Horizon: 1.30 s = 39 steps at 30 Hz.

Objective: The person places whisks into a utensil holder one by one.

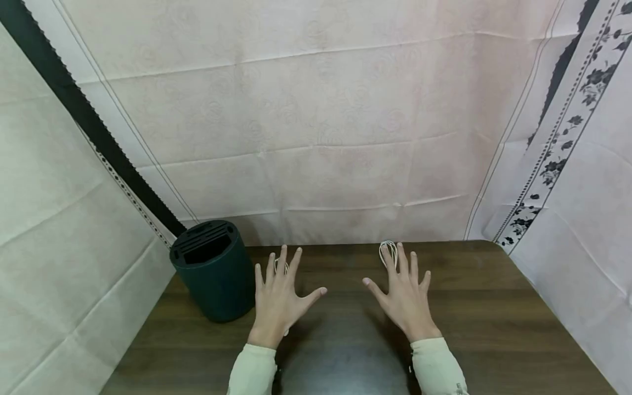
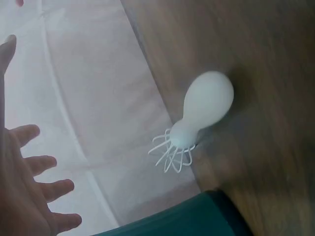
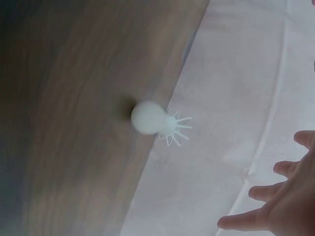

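My left hand (image 1: 277,304) is spread over the table, fingers straight, thumb out to the right. Behind its fingers, mostly hidden in the head view, is a white bulb-bodied whisk (image 2: 209,98) with thin wire loops at one end. To the right, my right hand (image 1: 406,302) is spread likewise, thumb pointing left, holding nothing. A similar white whisk (image 3: 149,118) stands by the table's back edge beyond its fingers; its loops show beside the fingertips in the head view. Both hands appear apart from the whisks in the wrist views.
A dark green holder (image 1: 217,291) with slots and a rectangular opening on top stands left of my left hand. The brown wooden table (image 1: 494,329) has a pale cloth (image 1: 321,164) hanging behind it and at both sides.
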Each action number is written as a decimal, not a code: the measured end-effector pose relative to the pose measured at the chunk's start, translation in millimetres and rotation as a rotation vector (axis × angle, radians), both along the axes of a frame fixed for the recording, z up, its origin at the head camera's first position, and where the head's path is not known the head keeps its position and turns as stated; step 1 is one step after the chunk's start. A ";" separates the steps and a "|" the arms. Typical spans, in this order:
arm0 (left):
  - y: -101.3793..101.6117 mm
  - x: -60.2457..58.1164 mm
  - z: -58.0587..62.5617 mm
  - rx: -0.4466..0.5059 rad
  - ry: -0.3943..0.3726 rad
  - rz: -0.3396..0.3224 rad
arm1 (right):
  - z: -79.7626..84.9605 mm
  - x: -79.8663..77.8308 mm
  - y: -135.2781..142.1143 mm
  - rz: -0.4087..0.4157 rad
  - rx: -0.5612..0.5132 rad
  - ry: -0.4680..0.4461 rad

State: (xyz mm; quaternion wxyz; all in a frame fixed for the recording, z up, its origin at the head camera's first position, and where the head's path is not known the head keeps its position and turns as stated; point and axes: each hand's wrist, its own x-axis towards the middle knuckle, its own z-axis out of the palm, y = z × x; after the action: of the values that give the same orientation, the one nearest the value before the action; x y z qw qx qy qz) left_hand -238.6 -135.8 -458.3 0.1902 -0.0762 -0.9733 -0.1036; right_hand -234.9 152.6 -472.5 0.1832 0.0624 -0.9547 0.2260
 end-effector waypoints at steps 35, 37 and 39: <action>-117.7 26.7 33.8 0.830 0.600 0.258 | -9.8 47.9 -154.9 0.417 -0.635 -0.094; -126.5 24.6 34.6 0.916 0.553 0.268 | -7.7 46.5 -163.8 0.442 -0.622 -0.113; -134.7 21.5 36.1 0.974 0.509 0.280 | -4.6 44.5 -172.6 0.469 -0.615 -0.127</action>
State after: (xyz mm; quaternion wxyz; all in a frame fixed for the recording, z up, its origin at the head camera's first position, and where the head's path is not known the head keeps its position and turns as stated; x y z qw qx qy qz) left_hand -217.1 -270.6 -422.2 0.4441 0.1273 -0.7374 -0.4929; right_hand -190.4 -20.0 -477.1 0.0774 0.2071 -0.8117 0.5406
